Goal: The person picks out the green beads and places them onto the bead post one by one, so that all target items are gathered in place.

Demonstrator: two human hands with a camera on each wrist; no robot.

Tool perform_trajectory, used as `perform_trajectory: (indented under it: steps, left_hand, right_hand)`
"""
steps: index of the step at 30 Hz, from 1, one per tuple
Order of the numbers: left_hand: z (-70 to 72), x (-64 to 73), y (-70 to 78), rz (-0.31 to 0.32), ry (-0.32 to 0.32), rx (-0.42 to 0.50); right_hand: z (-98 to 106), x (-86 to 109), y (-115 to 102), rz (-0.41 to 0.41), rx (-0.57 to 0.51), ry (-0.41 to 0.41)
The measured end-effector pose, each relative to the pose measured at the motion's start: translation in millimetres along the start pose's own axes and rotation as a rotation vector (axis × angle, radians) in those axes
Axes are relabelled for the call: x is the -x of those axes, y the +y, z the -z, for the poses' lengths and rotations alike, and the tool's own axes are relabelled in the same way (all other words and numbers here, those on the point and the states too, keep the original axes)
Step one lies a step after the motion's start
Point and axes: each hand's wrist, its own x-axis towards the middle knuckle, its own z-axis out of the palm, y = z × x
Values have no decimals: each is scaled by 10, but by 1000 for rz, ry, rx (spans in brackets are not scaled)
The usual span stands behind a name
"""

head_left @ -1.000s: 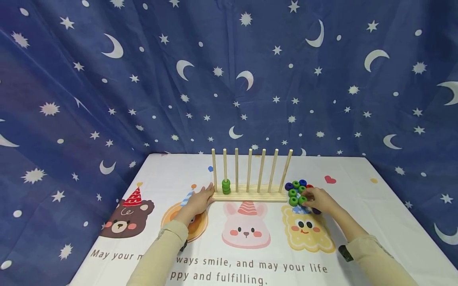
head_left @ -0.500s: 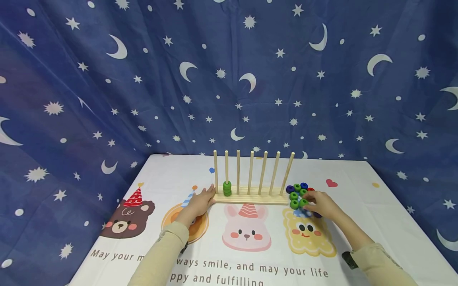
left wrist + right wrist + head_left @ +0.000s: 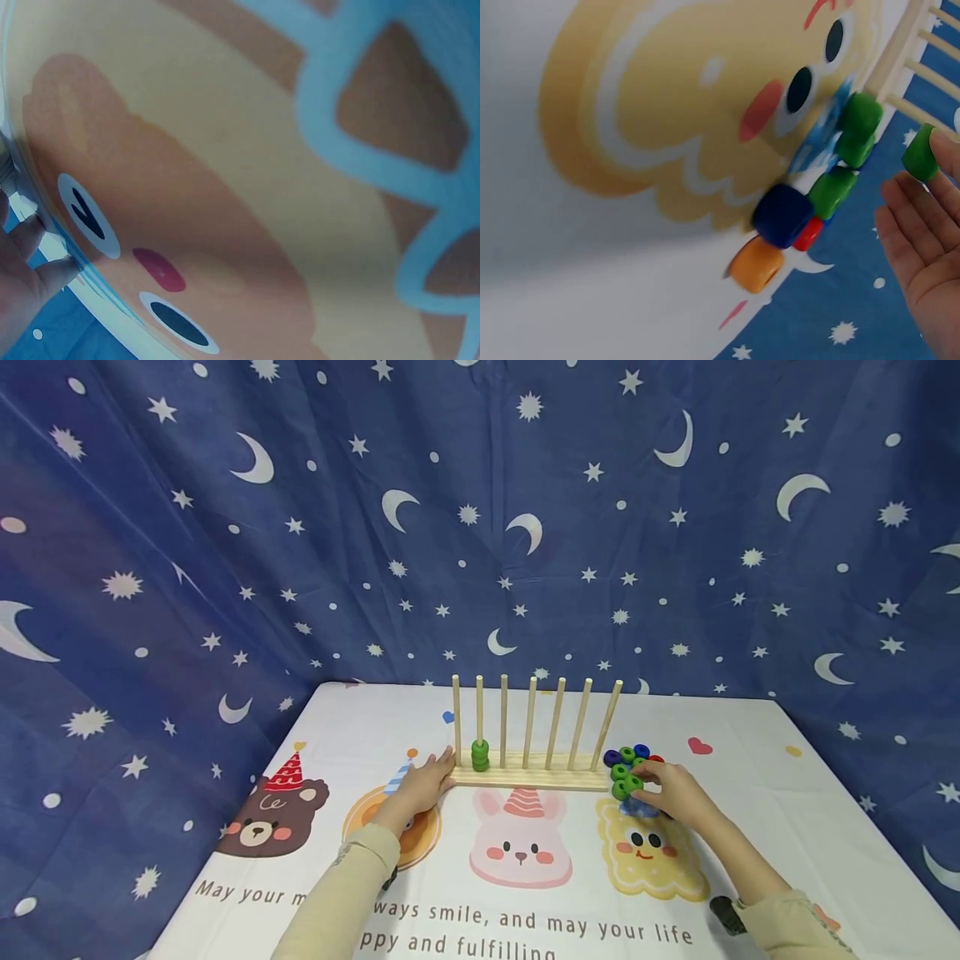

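A wooden peg rack [image 3: 536, 781] with several upright pegs stands on the table, several green beads [image 3: 480, 756] threaded on its second peg from the left. My left hand [image 3: 426, 785] holds the rack's left end, fingertips at the far side and thumb by the front edge. In the left wrist view only part of that hand [image 3: 30, 277] shows. My right hand [image 3: 675, 789] pinches a green bead [image 3: 920, 154] between thumb and fingers, just right of the rack. Close by lie more green beads [image 3: 831, 192], a dark blue bead [image 3: 782, 215] and an orange bead [image 3: 756, 265].
A purple bead [image 3: 612, 758], a blue bead [image 3: 641, 750] and a red bead [image 3: 656, 759] lie beyond my right hand. The white tablecloth [image 3: 780, 793] carries printed animals and lettering. A blue curtain [image 3: 480, 527] with moons and stars hangs behind the table.
My right hand has closed its fingertips on a green bead and shifted it slightly left, toward its neighbour. My left hand has stayed at the rack's end. The head view has tilted a little.
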Motion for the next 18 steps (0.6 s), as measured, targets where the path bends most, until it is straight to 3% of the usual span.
perform_trajectory:
  steps: [13, 14, 18]
  left_hand:
    - [0, -18, 2, -5, 0, 14]
    - [-173, -142, -180, -32, 18, 8]
    - [-169, -136, -191, -30, 13, 23]
  right_hand:
    - [27, 12, -325, 47, -122, 50]
    - [29, 11, -347, 59, -132, 55]
    - [45, 11, -441, 93, -162, 68]
